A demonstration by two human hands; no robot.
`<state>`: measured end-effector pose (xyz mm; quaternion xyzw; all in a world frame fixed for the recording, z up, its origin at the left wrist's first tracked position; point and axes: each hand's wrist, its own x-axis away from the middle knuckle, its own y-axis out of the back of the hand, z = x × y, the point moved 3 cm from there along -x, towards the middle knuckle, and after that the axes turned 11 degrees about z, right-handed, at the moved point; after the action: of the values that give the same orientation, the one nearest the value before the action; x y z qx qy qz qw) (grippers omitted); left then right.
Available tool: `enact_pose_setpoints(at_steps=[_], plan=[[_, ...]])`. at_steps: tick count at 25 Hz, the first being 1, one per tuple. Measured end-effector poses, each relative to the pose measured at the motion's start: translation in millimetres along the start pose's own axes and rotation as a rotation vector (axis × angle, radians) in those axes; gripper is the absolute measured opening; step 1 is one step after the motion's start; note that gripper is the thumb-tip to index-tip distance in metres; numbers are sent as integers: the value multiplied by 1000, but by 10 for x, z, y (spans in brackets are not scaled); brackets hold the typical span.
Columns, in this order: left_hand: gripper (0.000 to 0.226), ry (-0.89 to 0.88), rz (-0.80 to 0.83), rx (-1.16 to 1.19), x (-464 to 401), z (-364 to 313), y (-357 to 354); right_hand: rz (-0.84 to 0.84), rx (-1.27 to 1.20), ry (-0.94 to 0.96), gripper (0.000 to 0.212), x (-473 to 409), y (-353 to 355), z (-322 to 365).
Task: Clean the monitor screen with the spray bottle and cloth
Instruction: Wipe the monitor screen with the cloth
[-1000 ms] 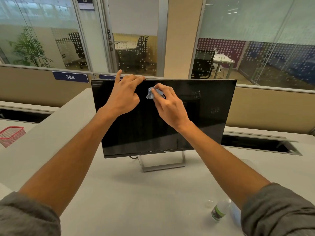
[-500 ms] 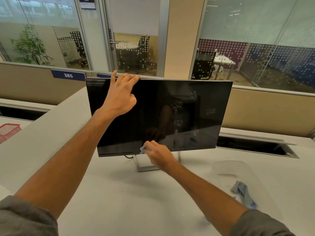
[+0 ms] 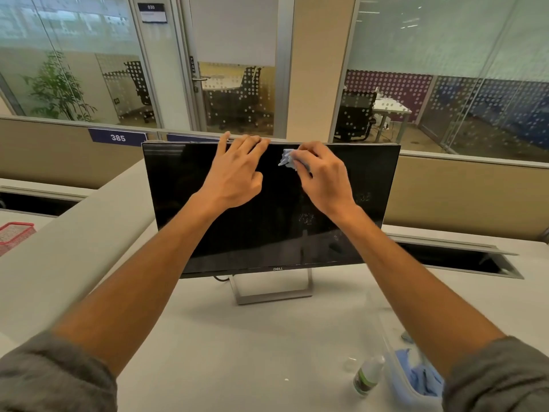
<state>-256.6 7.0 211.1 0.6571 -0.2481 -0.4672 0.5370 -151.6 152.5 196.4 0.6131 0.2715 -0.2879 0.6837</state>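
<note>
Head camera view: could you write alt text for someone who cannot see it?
A person's right hand presses a small blue cloth to the top of a dark monitor while the left hand holds its upper edge. A spray bottle stands on the white desk at lower right.

Right hand (image 3: 322,176) swept cloth (image 3: 287,160) back up.
</note>
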Motion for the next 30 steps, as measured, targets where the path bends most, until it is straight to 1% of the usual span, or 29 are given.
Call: enact_pose_setpoints(at_steps=[2, 4, 7, 10, 11, 14, 15, 16, 18, 20, 21, 22, 23, 25, 27, 30], plan=[[60, 3, -3, 3, -81, -65, 6, 67, 39, 47, 16, 21, -78, -61], [60, 14, -21, 28, -100, -78, 2, 91, 50, 77, 15, 208, -233, -89], [61, -1, -21, 53, -71, -69, -4, 159, 18, 79, 11, 674, -558, -113], [61, -13, 7, 78, -58, -70, 4, 296, -32, 82, 6, 1213, -863, -99], [60, -11, 12, 77, -58, -71, 6, 340, -46, 84, 6, 1372, -922, -85], [61, 6, 9, 42, -62, -91, 7, 481, -75, 53, 19, 1642, -957, -52], [61, 11, 15, 33, -73, -104, 10, 483, -89, 33, 19, 1634, -906, -50], [62, 14, 26, 28, -85, -117, 9, 441, -102, 16, 16, 1568, -822, -53], [65, 3, 44, -13, -119, -173, -13, 278, -119, -9, 8, 1290, -570, -89], [67, -25, 56, -59, -179, -267, -40, 84, -106, -37, 10, 859, -236, -158], [67, -39, 62, -66, -226, -324, -46, 6, -87, -45, 12, 627, -68, -198], [66, -49, 65, -65, -269, -380, -46, -35, -61, -44, 14, 417, 56, -237], [65, -53, 62, -61, -305, -420, -39, -38, -32, -32, 15, 246, 125, -261], [63, -48, 46, -39, -368, -451, -15, 20, 31, -6, 15, 93, 96, -305], [63, -41, 40, -4, -384, -448, -4, 38, 52, 4, 15, 165, -30, -352], [65, -59, 26, 22, -361, -435, -22, 44, 19, 9, 11, 497, -260, -372]])
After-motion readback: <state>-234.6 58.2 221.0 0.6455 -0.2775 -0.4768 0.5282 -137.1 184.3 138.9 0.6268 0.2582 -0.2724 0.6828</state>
